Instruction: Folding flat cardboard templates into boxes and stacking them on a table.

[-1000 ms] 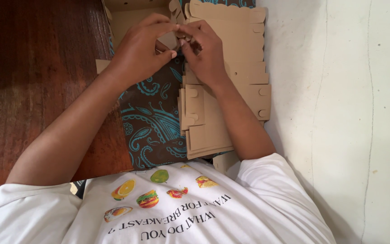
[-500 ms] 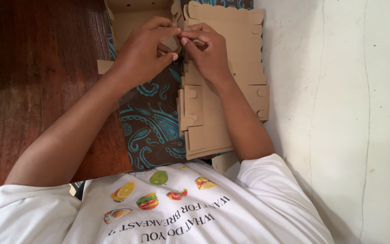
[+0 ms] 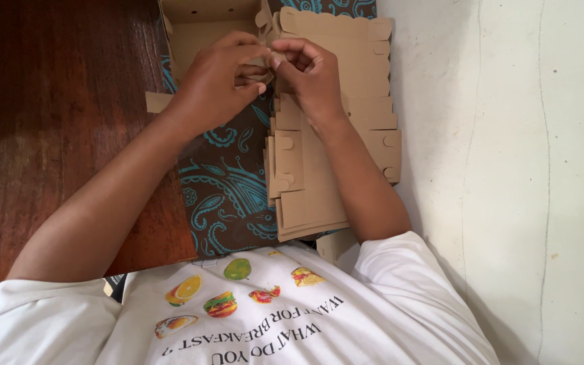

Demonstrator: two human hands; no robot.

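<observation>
My left hand and my right hand meet over a brown cardboard box that stands half folded at the top of the view. Both pinch a small cardboard flap at the box's right corner, thumbs and fingertips touching. Under my right forearm lies a stack of flat die-cut cardboard blanks with scalloped edges and tabs. Everything rests on a brown cloth with a turquoise paisley print.
Dark reddish wooden flooring runs along the left. A pale plastered wall or floor surface fills the right side. A loose cardboard strip pokes out beside my left wrist. My white printed shirt fills the bottom.
Both hands stay joined at the box corner, with fingers shifting slightly on the flap. The dark gap seen between them earlier is now covered by the flap.
</observation>
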